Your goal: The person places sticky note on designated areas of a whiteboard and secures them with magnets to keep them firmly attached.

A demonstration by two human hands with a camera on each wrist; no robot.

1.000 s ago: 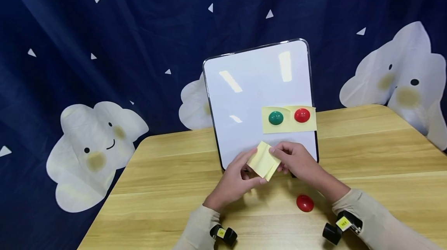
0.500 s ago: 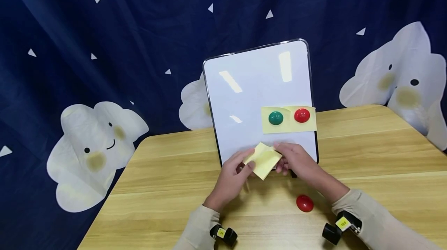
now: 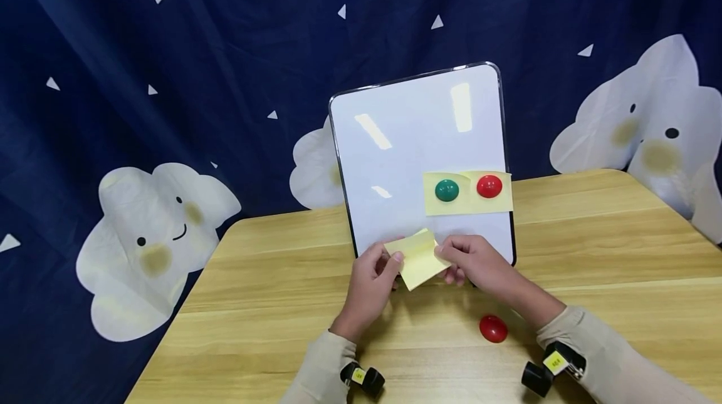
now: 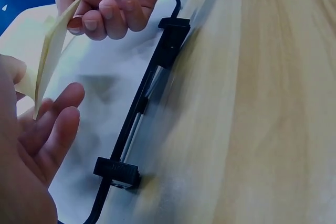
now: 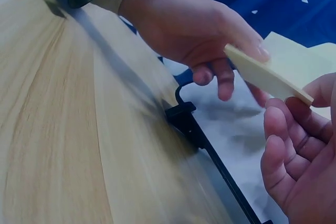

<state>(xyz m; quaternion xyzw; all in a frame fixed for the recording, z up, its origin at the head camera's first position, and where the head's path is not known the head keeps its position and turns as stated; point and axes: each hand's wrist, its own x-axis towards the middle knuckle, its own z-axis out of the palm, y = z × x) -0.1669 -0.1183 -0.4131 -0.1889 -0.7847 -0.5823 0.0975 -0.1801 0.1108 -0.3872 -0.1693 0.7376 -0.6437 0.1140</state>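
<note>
Between both hands, low before the whiteboard (image 3: 395, 160), is a pad of pale yellow sticky notes (image 3: 420, 263). My left hand (image 3: 368, 288) pinches its left side, thumb on top. From the right, my right hand (image 3: 485, 266) pinches the other side between thumb and fingers. The right wrist view shows the pad's thick edge (image 5: 265, 73), with a sheet (image 5: 294, 56) standing up from it. On the board, a green round magnet (image 3: 447, 190) and a red round magnet (image 3: 489, 186) sit on yellow notes (image 3: 437, 208) side by side.
Another red round magnet (image 3: 493, 329) lies on the wooden table (image 3: 271, 304), near the right forearm. The board's black stand clips (image 4: 118, 171) show along its lower edge. Behind hangs a dark blue curtain (image 3: 242, 28) with cloud prints. Small cameras (image 3: 363, 379) are strapped to both wrists.
The left hand has shifted its grip on the pad, its thumb moving from the lower edge onto the top. The pad has turned, and its upper sheet now spreads toward the left hand.
</note>
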